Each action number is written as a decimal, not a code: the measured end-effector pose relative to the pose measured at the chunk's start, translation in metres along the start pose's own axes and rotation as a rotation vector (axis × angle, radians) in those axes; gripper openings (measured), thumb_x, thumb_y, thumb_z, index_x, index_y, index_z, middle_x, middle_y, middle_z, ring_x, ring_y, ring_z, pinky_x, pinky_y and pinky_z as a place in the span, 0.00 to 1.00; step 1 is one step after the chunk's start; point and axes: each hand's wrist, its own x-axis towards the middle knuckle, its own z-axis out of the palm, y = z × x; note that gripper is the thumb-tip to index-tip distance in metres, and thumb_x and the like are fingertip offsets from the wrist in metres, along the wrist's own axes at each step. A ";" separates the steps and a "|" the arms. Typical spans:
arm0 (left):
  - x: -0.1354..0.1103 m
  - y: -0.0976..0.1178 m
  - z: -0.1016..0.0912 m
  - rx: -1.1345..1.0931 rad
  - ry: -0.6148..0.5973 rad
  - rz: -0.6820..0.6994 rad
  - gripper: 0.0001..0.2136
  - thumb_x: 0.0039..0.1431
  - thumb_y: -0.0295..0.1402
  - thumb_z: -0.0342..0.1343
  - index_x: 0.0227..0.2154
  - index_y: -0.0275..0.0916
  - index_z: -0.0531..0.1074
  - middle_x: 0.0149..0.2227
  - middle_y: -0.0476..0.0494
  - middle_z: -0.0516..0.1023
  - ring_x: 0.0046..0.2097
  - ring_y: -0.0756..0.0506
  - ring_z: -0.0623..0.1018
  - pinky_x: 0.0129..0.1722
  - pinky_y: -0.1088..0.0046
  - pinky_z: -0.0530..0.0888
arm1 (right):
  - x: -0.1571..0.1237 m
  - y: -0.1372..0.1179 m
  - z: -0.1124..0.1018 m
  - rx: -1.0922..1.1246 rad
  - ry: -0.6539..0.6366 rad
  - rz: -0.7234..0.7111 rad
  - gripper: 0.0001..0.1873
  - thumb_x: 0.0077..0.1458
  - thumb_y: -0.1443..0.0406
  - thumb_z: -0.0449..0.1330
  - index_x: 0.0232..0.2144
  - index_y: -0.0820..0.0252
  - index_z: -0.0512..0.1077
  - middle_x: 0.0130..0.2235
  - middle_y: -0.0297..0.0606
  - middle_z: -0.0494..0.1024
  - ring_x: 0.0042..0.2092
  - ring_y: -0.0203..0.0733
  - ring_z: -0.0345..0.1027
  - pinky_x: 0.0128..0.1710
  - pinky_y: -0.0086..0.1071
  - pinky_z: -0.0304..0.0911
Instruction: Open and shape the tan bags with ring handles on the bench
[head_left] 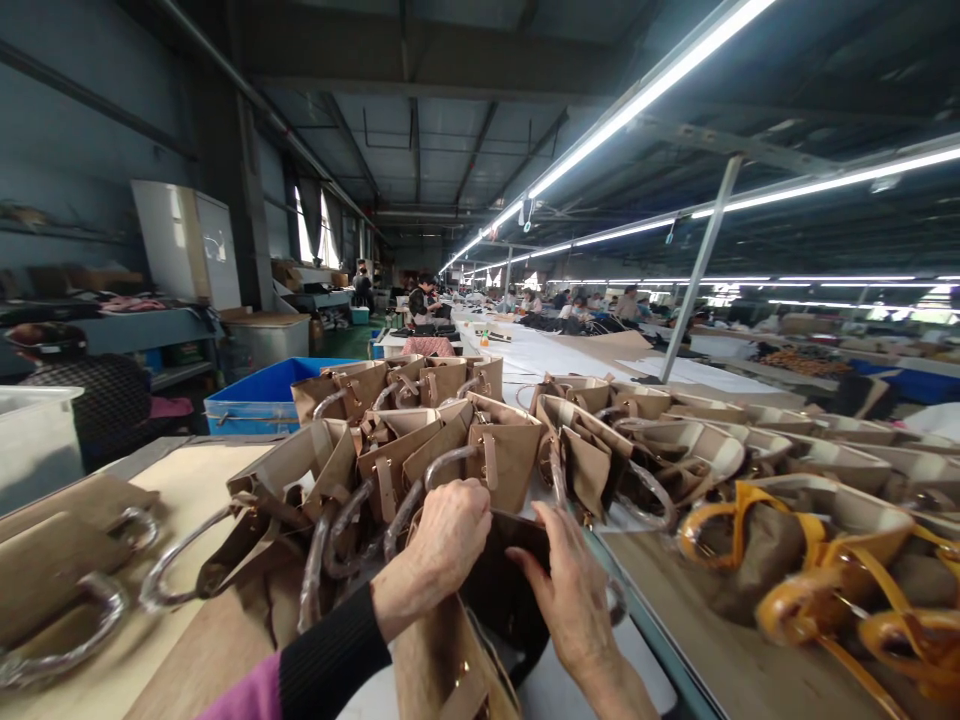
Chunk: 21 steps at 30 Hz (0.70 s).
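My left hand point(450, 530) is closed at the upper edge of a tan and dark brown handbag point(431, 655), which stands tilted right in front of me. Against the bag's dark panel point(514, 590) rests my right hand point(574, 590), its thumb held apart from the stretched fingers. A gold-coloured stud and a tan strap point(465, 690) show low on this bag. Just beyond my hands stand more tan handbags point(510, 455), their curved handles point(446, 465) wrapped in clear plastic. The bag's far side and my left fingertips are partly hidden.
Tan handbags with yellow straps point(795, 530) crowd the right side. Another tan bag point(60, 560) lies at left on a pale board point(199, 480). Behind are a blue crate point(251, 410), a white bin point(37, 440) and a metal post point(701, 270). Several people sit farther off.
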 end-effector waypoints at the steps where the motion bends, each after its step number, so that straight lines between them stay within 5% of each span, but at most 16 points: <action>1: 0.000 0.000 0.001 0.001 0.002 -0.002 0.10 0.53 0.26 0.45 0.23 0.36 0.70 0.28 0.44 0.74 0.31 0.48 0.73 0.29 0.74 0.63 | 0.000 0.000 0.001 -0.049 -0.007 -0.017 0.21 0.58 0.55 0.51 0.50 0.60 0.60 0.44 0.47 0.71 0.44 0.51 0.66 0.40 0.43 0.66; 5: 0.001 0.000 0.002 -0.011 0.007 0.005 0.10 0.53 0.26 0.45 0.23 0.36 0.70 0.28 0.44 0.74 0.30 0.47 0.73 0.29 0.74 0.63 | 0.001 0.002 0.006 -0.154 -0.016 -0.044 0.16 0.58 0.61 0.51 0.47 0.61 0.62 0.40 0.47 0.71 0.42 0.54 0.65 0.38 0.46 0.65; 10: 0.001 -0.002 0.004 -0.030 0.021 0.040 0.08 0.51 0.25 0.47 0.22 0.36 0.69 0.27 0.44 0.74 0.30 0.47 0.73 0.29 0.74 0.62 | 0.008 0.002 0.004 -0.027 -0.052 0.042 0.05 0.55 0.68 0.53 0.35 0.57 0.67 0.32 0.38 0.72 0.36 0.47 0.65 0.36 0.40 0.62; 21: 0.002 -0.008 0.011 -0.076 0.075 0.037 0.07 0.51 0.25 0.50 0.20 0.37 0.68 0.26 0.49 0.72 0.30 0.50 0.71 0.29 0.75 0.60 | 0.024 -0.005 -0.008 0.393 -0.163 0.344 0.08 0.53 0.66 0.53 0.25 0.58 0.71 0.27 0.34 0.73 0.32 0.41 0.66 0.34 0.31 0.59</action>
